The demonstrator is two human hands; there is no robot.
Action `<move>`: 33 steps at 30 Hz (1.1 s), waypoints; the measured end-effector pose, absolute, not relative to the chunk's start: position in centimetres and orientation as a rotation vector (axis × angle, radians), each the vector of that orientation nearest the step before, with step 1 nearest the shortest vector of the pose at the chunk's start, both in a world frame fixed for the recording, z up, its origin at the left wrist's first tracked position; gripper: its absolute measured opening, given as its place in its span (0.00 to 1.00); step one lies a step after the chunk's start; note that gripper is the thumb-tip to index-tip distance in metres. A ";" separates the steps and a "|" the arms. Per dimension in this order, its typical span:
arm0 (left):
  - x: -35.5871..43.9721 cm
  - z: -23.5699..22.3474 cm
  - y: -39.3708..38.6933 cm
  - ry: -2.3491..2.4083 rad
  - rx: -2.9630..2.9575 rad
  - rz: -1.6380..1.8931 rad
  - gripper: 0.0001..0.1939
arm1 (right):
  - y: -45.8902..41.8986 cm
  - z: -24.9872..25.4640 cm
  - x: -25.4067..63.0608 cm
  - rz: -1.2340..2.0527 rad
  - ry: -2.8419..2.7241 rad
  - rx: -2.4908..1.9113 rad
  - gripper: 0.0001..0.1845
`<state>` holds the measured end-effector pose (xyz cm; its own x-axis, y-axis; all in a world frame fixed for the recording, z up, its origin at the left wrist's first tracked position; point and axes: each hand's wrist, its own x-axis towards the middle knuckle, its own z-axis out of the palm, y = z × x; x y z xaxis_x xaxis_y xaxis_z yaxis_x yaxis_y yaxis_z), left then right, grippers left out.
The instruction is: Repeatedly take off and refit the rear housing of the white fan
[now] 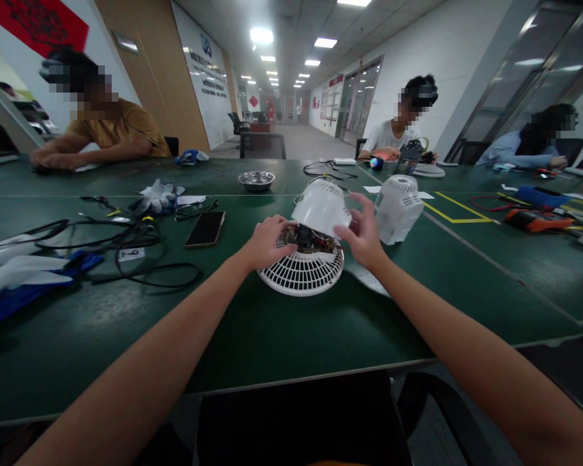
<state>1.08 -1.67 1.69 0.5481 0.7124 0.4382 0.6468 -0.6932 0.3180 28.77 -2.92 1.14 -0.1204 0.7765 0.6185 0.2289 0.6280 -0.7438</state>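
White plastic catches our eye first: we see a domed cover (320, 206), tilted above a round white grille (302, 277) that lies on the green table (252, 343). Between cover and grille we make out dark inner parts (311, 238), with wiring among them. The right hand (364, 233) pinches the cover's right edge, thumb on the near face and fingers behind. The left hand (267, 243) curves by the dark parts at the opposite side, thumb and fingers apart; we cannot tell whether it grips anything. Just beyond the right hand we find a second white housing (399, 210) standing upright, and farther back, toward the left, a metal bowl (256, 181). A phone (205, 229) lies left of the grille.
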 end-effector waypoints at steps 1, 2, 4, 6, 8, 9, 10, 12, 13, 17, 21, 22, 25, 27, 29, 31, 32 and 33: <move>1.0 1.7 -1.7 1.173 2.664 0.836 0.27 | -3.3 1.2 28.5 0.551 -1.737 -0.824 0.44; 1.0 1.7 -1.8 1.170 2.666 0.840 0.26 | -3.6 1.3 28.3 0.523 -1.797 -0.818 0.44; 1.0 1.6 -1.8 1.170 2.655 0.854 0.26 | -3.7 1.4 28.2 0.465 -1.880 -0.817 0.44; 1.0 1.5 -1.7 1.181 2.616 0.877 0.28 | -3.7 1.4 28.4 0.425 -1.921 -0.826 0.43; 0.9 1.3 -1.6 1.189 2.575 0.908 0.33 | -3.7 1.5 28.6 0.395 -1.937 -0.839 0.43; 0.9 1.3 -1.5 1.184 2.562 0.919 0.36 | -3.7 1.6 28.7 0.381 -1.944 -0.843 0.42; 0.8 1.2 -1.5 1.169 2.558 0.922 0.39 | -3.7 1.7 28.7 0.366 -1.951 -0.844 0.42; 0.8 1.2 -1.5 1.124 2.569 0.905 0.43 | -3.8 1.9 28.8 0.344 -1.968 -0.840 0.41; 0.8 1.2 -1.6 1.106 2.573 0.894 0.43 | -3.8 2.0 28.8 0.339 -1.978 -0.843 0.40; 1.1 1.7 -2.0 1.131 2.538 0.882 0.40 | -3.9 2.2 28.9 0.358 -2.005 -0.911 0.40; 1.4 2.2 -2.2 1.145 2.529 0.899 0.39 | -4.1 2.5 29.2 0.403 -2.026 -0.949 0.42; 1.5 2.4 -2.2 1.137 2.531 0.906 0.38 | -4.1 2.6 29.3 0.417 -2.038 -0.944 0.43; 1.4 2.7 -2.2 1.082 2.528 0.894 0.33 | -4.3 2.7 29.4 0.485 -2.077 -0.899 0.45; 1.3 2.9 -2.2 1.045 2.532 0.868 0.31 | -4.3 2.7 29.5 0.539 -2.095 -0.858 0.45; 1.2 3.1 -2.3 1.031 2.540 0.844 0.30 | -4.3 2.6 29.6 0.566 -2.101 -0.833 0.45; 1.2 3.1 -2.3 1.041 2.538 0.826 0.30 | -4.2 2.5 29.5 0.547 -2.124 -0.839 0.46; 1.1 3.2 -2.3 1.045 2.535 0.822 0.30 | -4.2 2.5 29.5 0.523 -2.140 -0.855 0.46; 1.1 3.2 -2.4 1.046 2.535 0.822 0.30 | -4.2 2.5 29.5 0.496 -2.156 -0.874 0.47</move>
